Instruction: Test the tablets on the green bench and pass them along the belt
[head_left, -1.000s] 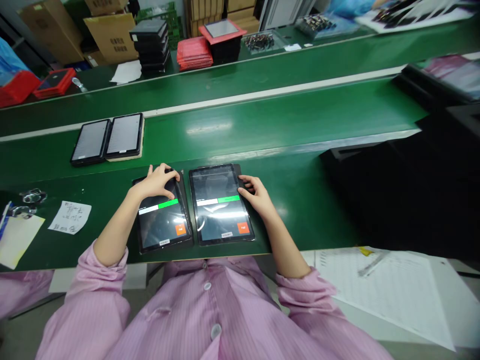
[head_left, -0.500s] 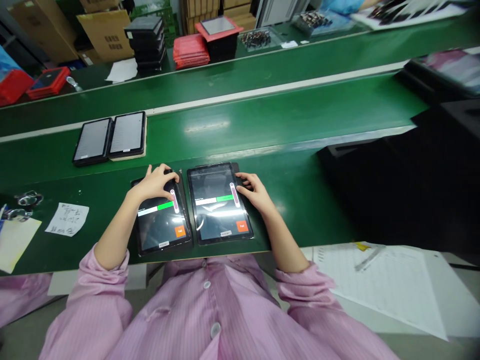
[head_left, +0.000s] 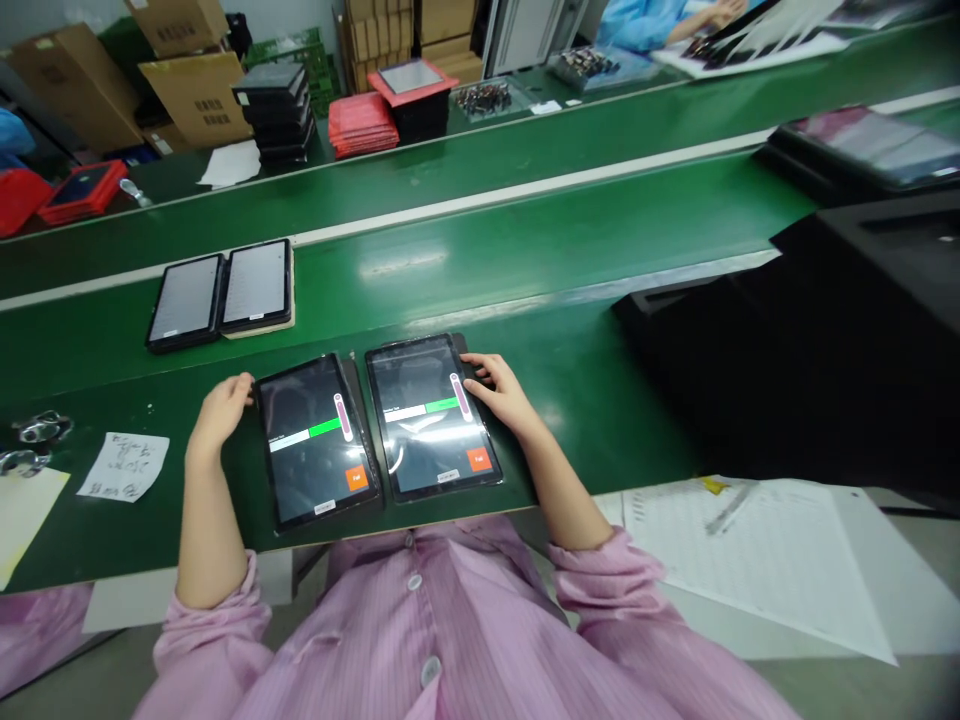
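Two tablets [head_left: 315,445] lie between left fingers [head_left: 241,386], grip unclear, and loosely parted right fingers [head_left: 489,366].

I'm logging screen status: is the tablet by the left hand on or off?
On: the tablet by the left hand displays a bright green bar and an orange button on its screen.

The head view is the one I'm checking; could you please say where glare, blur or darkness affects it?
Head view: whitish glare on the right tablet, a pale reflection on the green belt; the black cover is so dark that little detail shows; the dark stack at upper right looks blurred.
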